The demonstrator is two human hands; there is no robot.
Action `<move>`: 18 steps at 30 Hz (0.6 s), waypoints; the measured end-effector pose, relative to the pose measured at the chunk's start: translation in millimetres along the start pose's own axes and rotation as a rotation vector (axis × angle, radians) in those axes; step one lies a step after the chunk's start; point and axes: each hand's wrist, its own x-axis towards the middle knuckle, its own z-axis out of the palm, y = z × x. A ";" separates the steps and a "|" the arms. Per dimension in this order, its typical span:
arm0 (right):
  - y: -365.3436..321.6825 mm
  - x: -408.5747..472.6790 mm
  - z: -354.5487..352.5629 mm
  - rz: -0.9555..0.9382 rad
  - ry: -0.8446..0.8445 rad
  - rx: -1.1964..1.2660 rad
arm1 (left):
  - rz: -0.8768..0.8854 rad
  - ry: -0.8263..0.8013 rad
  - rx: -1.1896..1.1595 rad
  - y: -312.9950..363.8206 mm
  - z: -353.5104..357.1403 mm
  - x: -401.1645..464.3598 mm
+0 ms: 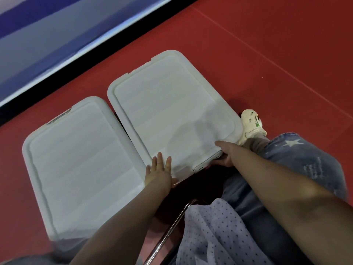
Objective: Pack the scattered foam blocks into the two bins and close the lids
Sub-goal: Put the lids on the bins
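Two white rectangular plastic bins sat side by side on the red floor [267,64], both with lids down: the left bin lid [80,163] and the right bin lid [168,113]. Left hand [160,171] lay flat on the near edge of the right lid, fingers straight and spread, pressing down. Right hand [225,155] was at the near right corner of the same bin, thumb on the lid top, fingers curled under the rim by the latch [208,163]; grip pinched that corner. No foam blocks showed. White sneaker [251,125] touched the bin's right corner. Star-print jeans [305,155], dotted fabric [215,232] and a chrome tube [170,230] were nearest the camera. Blue-white wall [47,35] ran behind.
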 end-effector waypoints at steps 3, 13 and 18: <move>-3.1 -3.7 9.7 -0.034 0.066 -0.065 | 0.002 0.016 -0.012 -0.5 1.8 0.4; 3.2 -45.1 29.0 -0.174 -0.020 -0.202 | 0.034 0.064 -0.035 -4.8 6.6 0.0; -12.0 -83.7 83.6 -0.617 -0.249 -0.427 | 0.167 0.172 -0.043 -19.2 2.4 -2.8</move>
